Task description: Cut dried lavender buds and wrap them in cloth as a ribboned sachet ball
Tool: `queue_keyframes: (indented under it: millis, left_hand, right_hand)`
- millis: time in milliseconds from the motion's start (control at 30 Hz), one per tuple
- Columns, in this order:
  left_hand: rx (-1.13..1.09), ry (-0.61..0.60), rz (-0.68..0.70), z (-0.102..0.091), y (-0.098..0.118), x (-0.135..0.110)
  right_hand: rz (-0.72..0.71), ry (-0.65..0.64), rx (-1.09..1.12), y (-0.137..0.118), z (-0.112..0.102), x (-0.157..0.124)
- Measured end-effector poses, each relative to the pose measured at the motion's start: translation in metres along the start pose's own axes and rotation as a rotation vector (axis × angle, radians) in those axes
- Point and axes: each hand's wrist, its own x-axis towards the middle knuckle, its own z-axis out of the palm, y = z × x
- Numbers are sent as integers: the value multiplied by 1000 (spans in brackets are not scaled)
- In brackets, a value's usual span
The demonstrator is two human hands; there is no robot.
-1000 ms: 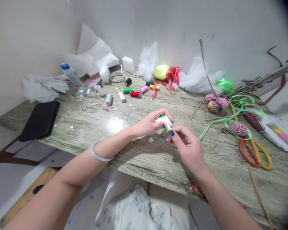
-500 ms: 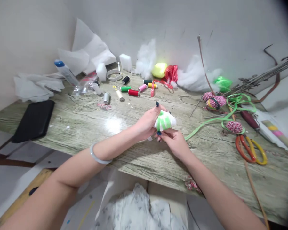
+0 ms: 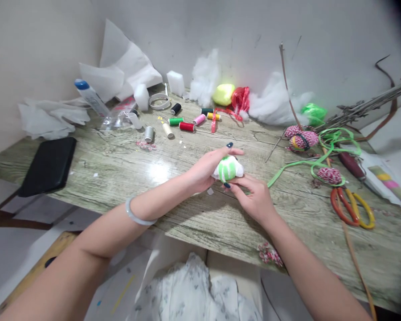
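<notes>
A small white wadded bundle (image 3: pixel 227 168) with bands of light green ribbon around it is held above the table. My left hand (image 3: pixel 209 168) grips it from the left, its thumb raised along the upper side. Below the bundle, my right hand (image 3: pixel 254 194) is closed, thumb and fingers pinched near its lower edge. A light green ribbon (image 3: pixel 280 171) runs from behind the right hand to a loose tangle at the right. The right fingertips partly hide where ribbon and bundle meet.
Orange-and-yellow-handled scissors (image 3: pixel 352 209) and a red-and-white twine ball (image 3: pixel 329 175) lie right. Several thread spools, such as a red one (image 3: pixel 187 127), stand mid-table. White stuffing (image 3: pixel 270 102) and dry twigs (image 3: pixel 364 102) line the back; a black phone-like slab (image 3: pixel 48 167) lies left.
My right hand has shifted slightly right, and its fingers are straighter along the bundle's underside. My left thumb has moved right, showing more green bands. The camera view has shifted slightly.
</notes>
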Motion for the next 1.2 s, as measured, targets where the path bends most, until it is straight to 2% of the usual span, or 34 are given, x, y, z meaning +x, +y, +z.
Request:
queue_keyframes:
  millis: [167, 233, 333, 433, 533, 600, 667, 767, 867, 1000, 1200]
  left_hand:
    - [19, -53, -40, -1, -1, 0]
    - [59, -123, -57, -2, -2, -1]
    - [158, -274, -57, -4, 1, -6]
    - [366, -455, 8, -2, 9, -14]
    - [682, -605, 124, 2, 16, -22]
    - [878, -591, 233, 5, 17, -24]
    - [1008, -512, 349, 6, 16, -24]
    - [1074, -422, 503, 5, 12, -21]
    - [1077, -369, 593, 4, 9, -17]
    - [1095, -381, 574, 0, 3, -15]
    - [1105, -376, 412, -2, 3, -15]
  right_hand:
    - [59, -5, -15, 1, 3, 1]
    - [155, -76, 7, -1, -2, 3]
    - [318, -251, 112, 0, -14, 6]
    - [450, -381, 331, 4, -24, 8]
    - [544, -432, 520, 9, -25, 10]
    - [591, -382, 576, 13, -22, 12]
    - [624, -286, 597, 14, -18, 12]
    - [607, -151, 540, 12, -14, 13]
    - [551, -57, 425, 9, -13, 12]
    - [475, 56, 311, 6, -15, 11]
    - [296, 100, 169, -3, -17, 8]
